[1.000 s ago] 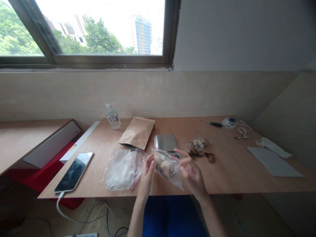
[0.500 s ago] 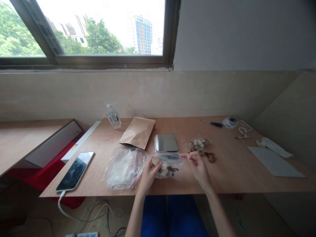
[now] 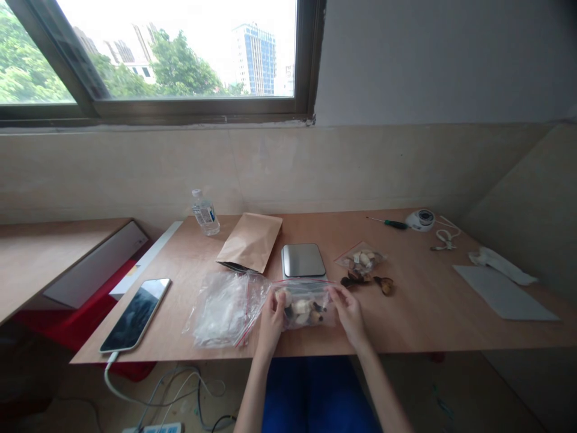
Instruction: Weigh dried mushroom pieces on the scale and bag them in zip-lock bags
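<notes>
Clear red-striped bag (image 3: 311,290), pale, dark pieces (image 3: 303,308) inside

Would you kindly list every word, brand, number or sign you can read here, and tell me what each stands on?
No text can be read.
Bottle: label print too small and blurred.
Phone: dark screen, nothing readable.
Paper pouch: no print visible.
Scale: nothing readable; its front is behind the held bag.
Held bag: nothing readable.

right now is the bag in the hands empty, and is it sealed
Not empty: pale and dark pieces show through the clear bag. Whether its seal is shut, I cannot tell.
</notes>
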{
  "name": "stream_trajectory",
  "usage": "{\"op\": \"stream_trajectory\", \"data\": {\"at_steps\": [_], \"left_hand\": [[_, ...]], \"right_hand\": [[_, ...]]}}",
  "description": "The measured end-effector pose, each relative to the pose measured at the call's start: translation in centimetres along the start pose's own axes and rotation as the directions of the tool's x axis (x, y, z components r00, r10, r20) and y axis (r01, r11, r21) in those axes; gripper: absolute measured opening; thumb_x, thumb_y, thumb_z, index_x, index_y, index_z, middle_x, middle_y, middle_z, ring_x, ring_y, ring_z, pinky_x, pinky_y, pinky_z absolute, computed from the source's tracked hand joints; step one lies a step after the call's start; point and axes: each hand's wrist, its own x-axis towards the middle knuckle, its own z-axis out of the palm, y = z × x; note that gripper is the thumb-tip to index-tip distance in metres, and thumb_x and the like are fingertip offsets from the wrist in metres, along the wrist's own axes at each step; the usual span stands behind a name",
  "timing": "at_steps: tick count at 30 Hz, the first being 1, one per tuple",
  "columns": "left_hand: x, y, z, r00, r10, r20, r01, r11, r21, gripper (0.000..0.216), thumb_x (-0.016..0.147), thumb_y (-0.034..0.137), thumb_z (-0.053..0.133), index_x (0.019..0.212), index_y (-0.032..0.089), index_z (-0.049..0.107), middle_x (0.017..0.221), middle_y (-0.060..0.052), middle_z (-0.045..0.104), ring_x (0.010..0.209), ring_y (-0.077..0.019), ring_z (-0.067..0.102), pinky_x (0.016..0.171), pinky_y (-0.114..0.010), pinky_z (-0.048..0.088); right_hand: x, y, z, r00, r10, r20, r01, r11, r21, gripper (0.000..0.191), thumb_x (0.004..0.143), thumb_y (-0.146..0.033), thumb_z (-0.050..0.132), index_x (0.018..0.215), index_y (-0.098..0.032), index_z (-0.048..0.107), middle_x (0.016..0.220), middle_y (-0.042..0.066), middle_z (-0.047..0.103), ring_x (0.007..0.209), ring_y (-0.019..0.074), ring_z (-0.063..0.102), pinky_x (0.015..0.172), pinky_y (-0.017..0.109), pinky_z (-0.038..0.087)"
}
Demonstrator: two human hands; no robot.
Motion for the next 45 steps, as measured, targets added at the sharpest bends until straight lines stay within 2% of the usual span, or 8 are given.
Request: {"op": "stream_trajectory", "data": {"at_steps": [7, 9, 13, 17, 19, 32, 40, 45], "left_hand": [[0.0, 0.3, 0.7, 0.998, -0.028, -0.052, 0.029, 0.999, 0.014, 0.034, 0.085, 0.049, 0.046, 0.081, 0.018, 0.060, 0.077, -0.002, 0.060, 0.077, -0.0163, 0.055, 0.072, -0.025, 0.041], [-0.1, 0.3, 0.7, 0.998, -0.028, -0.059, 0.028, 1.000, 0.003, 0.034, 0.086, 0.048, 0.045, 0.083, 0.018, 0.061, 0.080, -0.003, 0.061, 0.078, -0.0161, 0.055, 0.072, -0.025, 0.041], [-0.1, -0.3, 0.4, 0.998, -0.016, -0.061, 0.014, 1.000, -0.020, 0.034, 0.087, 0.048, 0.044, 0.083, 0.018, 0.059, 0.076, -0.002, 0.060, 0.071, -0.0146, 0.054, 0.065, -0.023, 0.040], [0.1, -0.7, 0.4, 0.997, 0.038, -0.063, -0.036, 0.999, 0.035, 0.033, 0.086, 0.048, 0.046, 0.076, 0.019, 0.057, 0.069, 0.001, 0.055, 0.065, -0.0136, 0.051, 0.061, -0.023, 0.039], [0.2, -0.6, 0.4, 0.998, 0.062, -0.032, -0.060, 0.997, 0.051, 0.033, 0.086, 0.047, 0.046, 0.078, 0.019, 0.059, 0.071, 0.000, 0.057, 0.068, -0.0146, 0.052, 0.064, -0.024, 0.040], [0.6, -0.5, -0.3, 0.997, -0.068, -0.044, 0.058, 0.978, -0.201, 0.028, 0.079, 0.042, 0.060, 0.089, 0.016, 0.064, 0.076, -0.002, 0.065, 0.073, -0.0145, 0.059, 0.070, -0.025, 0.043], [0.5, -0.1, -0.3, 0.994, -0.042, -0.104, 0.025, 0.986, -0.164, 0.024, 0.076, 0.040, 0.063, 0.082, 0.017, 0.063, 0.074, 0.001, 0.061, 0.071, -0.0123, 0.056, 0.068, -0.022, 0.042], [0.4, 0.2, -0.2, 0.992, -0.030, -0.122, 0.014, 0.991, -0.130, 0.025, 0.076, 0.041, 0.062, 0.080, 0.016, 0.061, 0.073, 0.000, 0.059, 0.067, -0.0123, 0.055, 0.063, -0.021, 0.042]], "right_hand": [[0.0, 0.4, 0.4, 0.997, -0.046, -0.065, 0.045, 0.999, -0.020, 0.037, 0.078, -0.052, 0.058, 0.086, -0.016, 0.065, 0.083, 0.008, 0.069, 0.052, 0.0122, 0.056, 0.045, 0.021, 0.044], [-0.2, 0.4, 0.5, 0.997, -0.047, -0.059, 0.045, 0.998, -0.032, 0.039, 0.080, -0.053, 0.055, 0.089, -0.017, 0.064, 0.067, 0.004, 0.066, 0.043, 0.0105, 0.051, 0.039, 0.020, 0.039], [-0.2, 0.6, 0.5, 0.999, -0.035, -0.040, 0.033, 0.998, -0.058, 0.043, 0.084, -0.055, 0.048, 0.094, -0.017, 0.064, 0.036, -0.008, 0.039, 0.029, 0.0086, 0.033, 0.031, 0.019, 0.024], [0.4, 0.7, 0.1, 0.989, -0.145, -0.031, 0.140, 0.981, -0.138, 0.039, 0.084, -0.053, 0.049, 0.088, -0.017, 0.066, 0.063, 0.003, 0.063, 0.052, 0.0129, 0.054, 0.046, 0.021, 0.041], [0.7, 0.6, -0.1, 0.988, -0.156, -0.022, 0.151, 0.978, -0.146, 0.039, 0.084, -0.052, 0.050, 0.085, -0.017, 0.066, 0.072, 0.005, 0.065, 0.061, 0.0149, 0.057, 0.052, 0.022, 0.045], [0.7, 0.7, 0.0, 0.979, -0.080, -0.187, 0.069, 0.996, -0.063, 0.041, 0.076, -0.058, 0.056, 0.081, -0.018, 0.061, 0.061, 0.000, 0.060, 0.050, 0.0128, 0.051, 0.045, 0.023, 0.040], [0.5, 1.0, -0.1, 0.975, -0.049, -0.218, 0.030, 0.996, -0.086, 0.042, 0.073, -0.056, 0.060, 0.085, -0.016, 0.064, 0.077, 0.005, 0.068, 0.061, 0.0165, 0.060, 0.053, 0.025, 0.046], [0.4, 0.8, -0.2, 0.976, -0.020, -0.215, -0.002, 0.995, -0.101, 0.042, 0.074, -0.055, 0.060, 0.087, -0.015, 0.064, 0.072, 0.005, 0.068, 0.056, 0.0153, 0.058, 0.046, 0.022, 0.042]]}}
